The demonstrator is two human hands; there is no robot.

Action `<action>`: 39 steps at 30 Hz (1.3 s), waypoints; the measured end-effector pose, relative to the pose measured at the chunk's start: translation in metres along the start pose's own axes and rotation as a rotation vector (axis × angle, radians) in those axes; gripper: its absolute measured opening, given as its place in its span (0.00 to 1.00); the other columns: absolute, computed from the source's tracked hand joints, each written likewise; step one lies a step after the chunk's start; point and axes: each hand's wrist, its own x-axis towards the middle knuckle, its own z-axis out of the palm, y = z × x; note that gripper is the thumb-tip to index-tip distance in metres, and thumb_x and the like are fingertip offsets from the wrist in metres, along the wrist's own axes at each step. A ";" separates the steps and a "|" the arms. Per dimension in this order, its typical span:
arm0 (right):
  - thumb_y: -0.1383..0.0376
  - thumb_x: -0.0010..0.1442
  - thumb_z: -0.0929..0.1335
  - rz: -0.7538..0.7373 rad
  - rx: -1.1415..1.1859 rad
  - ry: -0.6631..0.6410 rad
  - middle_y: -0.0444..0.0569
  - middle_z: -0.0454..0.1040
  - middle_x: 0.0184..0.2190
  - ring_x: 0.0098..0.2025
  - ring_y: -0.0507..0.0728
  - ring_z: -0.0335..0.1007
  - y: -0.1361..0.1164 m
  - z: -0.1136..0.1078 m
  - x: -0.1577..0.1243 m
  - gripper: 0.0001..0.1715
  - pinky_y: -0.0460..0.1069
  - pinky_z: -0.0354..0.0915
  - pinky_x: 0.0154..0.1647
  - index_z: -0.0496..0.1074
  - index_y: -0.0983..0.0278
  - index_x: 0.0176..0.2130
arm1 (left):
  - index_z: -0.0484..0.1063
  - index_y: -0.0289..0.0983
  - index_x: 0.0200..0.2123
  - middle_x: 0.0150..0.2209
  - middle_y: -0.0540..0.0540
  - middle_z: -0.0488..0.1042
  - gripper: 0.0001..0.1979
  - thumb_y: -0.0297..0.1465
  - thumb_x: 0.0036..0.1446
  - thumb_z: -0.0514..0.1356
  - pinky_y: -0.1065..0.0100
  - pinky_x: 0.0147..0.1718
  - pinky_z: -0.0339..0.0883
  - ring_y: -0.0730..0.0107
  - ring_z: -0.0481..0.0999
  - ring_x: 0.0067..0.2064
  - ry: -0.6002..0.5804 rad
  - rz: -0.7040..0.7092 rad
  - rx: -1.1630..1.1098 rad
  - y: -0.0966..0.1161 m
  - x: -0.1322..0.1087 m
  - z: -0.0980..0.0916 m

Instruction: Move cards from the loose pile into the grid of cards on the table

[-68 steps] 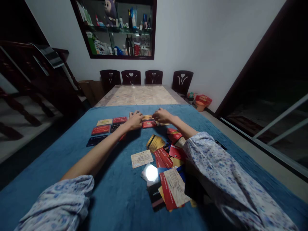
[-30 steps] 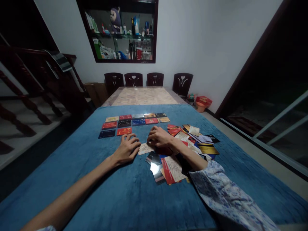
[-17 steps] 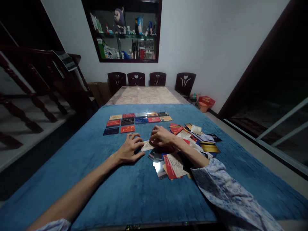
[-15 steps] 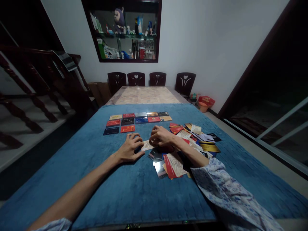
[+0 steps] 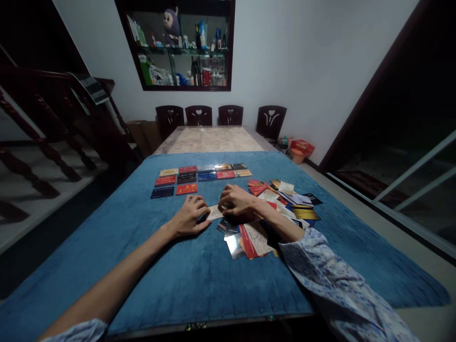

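A pale card (image 5: 215,213) with fine print lies low over the blue cloth between my two hands. My left hand (image 5: 191,216) holds its left end, with the thumb nearer me and the fingers bent over the far side. At the right end my right hand (image 5: 237,202) is curled in a pinch on the card and hides that part. Beneath and beside my right wrist spreads a loose pile of cards, among them a red and white card (image 5: 254,239), a silvery card (image 5: 235,245) and a gold card (image 5: 305,213).
Beyond my left hand, several cards lie in rows, including a red card (image 5: 187,189) and a dark blue card (image 5: 162,192). A blue cloth (image 5: 149,280) covers the near table. Dark chairs (image 5: 198,116) stand at the far end, below a wall shelf (image 5: 185,50).
The view has shifted slightly, moving everything a little left and up in the picture. Both hands stay at the pale card, with the left thumb slightly closer to its fingers.
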 end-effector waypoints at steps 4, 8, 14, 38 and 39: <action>0.56 0.57 0.73 0.008 0.016 -0.009 0.52 0.78 0.41 0.47 0.61 0.62 -0.001 -0.001 0.000 0.16 0.53 0.56 0.46 0.81 0.59 0.44 | 0.76 0.40 0.43 0.43 0.42 0.76 0.13 0.40 0.59 0.60 0.52 0.49 0.59 0.55 0.69 0.49 -0.026 -0.068 0.010 0.002 0.002 0.001; 0.57 0.58 0.72 0.007 0.040 -0.013 0.52 0.78 0.42 0.47 0.60 0.61 -0.001 -0.001 -0.001 0.15 0.54 0.56 0.48 0.81 0.59 0.44 | 0.76 0.38 0.39 0.40 0.41 0.76 0.11 0.37 0.60 0.58 0.52 0.48 0.59 0.55 0.70 0.48 -0.021 -0.044 0.049 0.004 0.003 0.001; 0.56 0.58 0.72 -0.001 0.062 -0.003 0.51 0.79 0.41 0.46 0.60 0.62 -0.001 -0.002 -0.001 0.14 0.54 0.56 0.49 0.81 0.59 0.42 | 0.77 0.39 0.38 0.39 0.41 0.76 0.11 0.37 0.61 0.57 0.51 0.51 0.58 0.54 0.69 0.49 -0.028 0.018 0.106 0.007 0.003 -0.003; 0.51 0.58 0.72 0.006 0.045 -0.076 0.53 0.76 0.42 0.44 0.60 0.64 -0.007 -0.005 0.001 0.20 0.54 0.56 0.48 0.80 0.61 0.45 | 0.76 0.36 0.34 0.33 0.42 0.75 0.13 0.36 0.64 0.56 0.60 0.43 0.63 0.62 0.70 0.40 0.013 0.180 0.079 -0.013 -0.005 -0.010; 0.51 0.58 0.72 0.001 0.047 -0.076 0.53 0.76 0.41 0.44 0.59 0.64 -0.007 -0.004 0.002 0.20 0.54 0.56 0.48 0.80 0.60 0.44 | 0.76 0.36 0.34 0.33 0.42 0.75 0.13 0.36 0.65 0.56 0.60 0.43 0.63 0.62 0.70 0.40 0.020 0.191 0.087 -0.014 -0.005 -0.010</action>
